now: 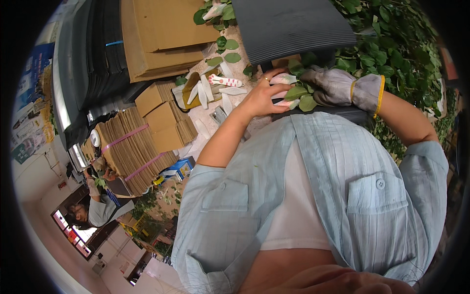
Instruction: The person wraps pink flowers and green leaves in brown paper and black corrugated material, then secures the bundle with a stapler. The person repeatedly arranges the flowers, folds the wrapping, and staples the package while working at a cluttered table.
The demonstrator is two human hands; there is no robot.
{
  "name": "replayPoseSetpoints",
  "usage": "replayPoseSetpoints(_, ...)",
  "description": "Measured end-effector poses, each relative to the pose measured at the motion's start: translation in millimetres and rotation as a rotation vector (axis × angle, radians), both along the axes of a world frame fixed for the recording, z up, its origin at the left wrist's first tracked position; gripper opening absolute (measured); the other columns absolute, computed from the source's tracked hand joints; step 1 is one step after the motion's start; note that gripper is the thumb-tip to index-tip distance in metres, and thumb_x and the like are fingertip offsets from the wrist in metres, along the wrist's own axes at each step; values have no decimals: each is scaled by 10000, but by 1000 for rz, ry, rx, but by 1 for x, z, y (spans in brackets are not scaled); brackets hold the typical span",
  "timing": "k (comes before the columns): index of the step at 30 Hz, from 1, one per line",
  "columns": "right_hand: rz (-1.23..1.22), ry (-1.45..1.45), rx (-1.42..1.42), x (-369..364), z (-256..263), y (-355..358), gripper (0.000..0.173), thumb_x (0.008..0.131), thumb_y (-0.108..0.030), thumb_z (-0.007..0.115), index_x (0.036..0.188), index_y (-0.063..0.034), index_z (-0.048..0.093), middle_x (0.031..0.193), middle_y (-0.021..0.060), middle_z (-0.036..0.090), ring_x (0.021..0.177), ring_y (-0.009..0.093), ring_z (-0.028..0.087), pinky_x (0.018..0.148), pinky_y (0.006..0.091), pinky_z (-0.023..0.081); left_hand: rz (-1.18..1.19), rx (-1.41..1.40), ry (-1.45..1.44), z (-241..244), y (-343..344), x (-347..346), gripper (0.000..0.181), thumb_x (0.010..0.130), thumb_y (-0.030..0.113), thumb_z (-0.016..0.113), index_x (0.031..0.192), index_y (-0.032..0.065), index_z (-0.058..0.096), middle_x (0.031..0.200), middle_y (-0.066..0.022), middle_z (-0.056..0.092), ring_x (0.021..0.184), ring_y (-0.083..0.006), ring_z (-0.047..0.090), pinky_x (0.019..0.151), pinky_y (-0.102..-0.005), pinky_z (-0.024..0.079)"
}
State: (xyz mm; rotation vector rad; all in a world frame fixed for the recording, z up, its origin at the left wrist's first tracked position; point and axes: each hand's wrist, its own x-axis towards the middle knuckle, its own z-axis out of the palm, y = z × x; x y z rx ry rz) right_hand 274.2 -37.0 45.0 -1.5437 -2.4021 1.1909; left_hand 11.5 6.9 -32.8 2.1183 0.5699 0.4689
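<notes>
My bare left hand (262, 97), with a ring on one finger, has its fingers around flower buds in white mesh sleeves (283, 78). Beside it my right hand (328, 86), in a grey work glove with yellow trim, is closed at the leafy stems (307, 103) of these flowers; the glove hides part of them. Black corrugated sheet (293, 29) lies just beyond both hands. To the left are loose white mesh sleeves (233, 90), a white cutter-like tool with pink marks (224, 81), and a yellow-and-white work glove (180, 96).
Stacked flat cardboard (169, 29) stands at upper left, near strapped cardboard bundles (125, 147) and black sheets (97, 47). Leafy stems (396, 55) are piled at right. Another netted flower (214, 11) lies beyond the cardboard. A co-worker (99, 211) is at far left, near a blue box (182, 167).
</notes>
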Motion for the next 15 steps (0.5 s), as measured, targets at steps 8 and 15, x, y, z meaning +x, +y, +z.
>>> replayPoseSetpoints(8, 224, -120, 624, -36, 107, 22, 339, 714, -164, 677, 1052, -161, 652, 1027, 84, 655, 885, 272, 683, 697, 368, 554, 185, -321, 128, 15, -15, 2, 242, 762, 151, 785, 995, 99, 747, 1341, -194, 492, 1253, -315, 503, 1009, -422, 454)
replayPoseSetpoints(15, 157, -465, -38, -46, 98, 109, 369, 792, -182, 681, 1147, -90, 640, 1132, 127, 666, 992, 338, 644, 822, 419, 528, 107, -137, 82, 5, -12, 7, 218, 767, 189, 783, 926, 56, 714, 1364, -169, 478, 1161, -361, 557, 949, -394, 485)
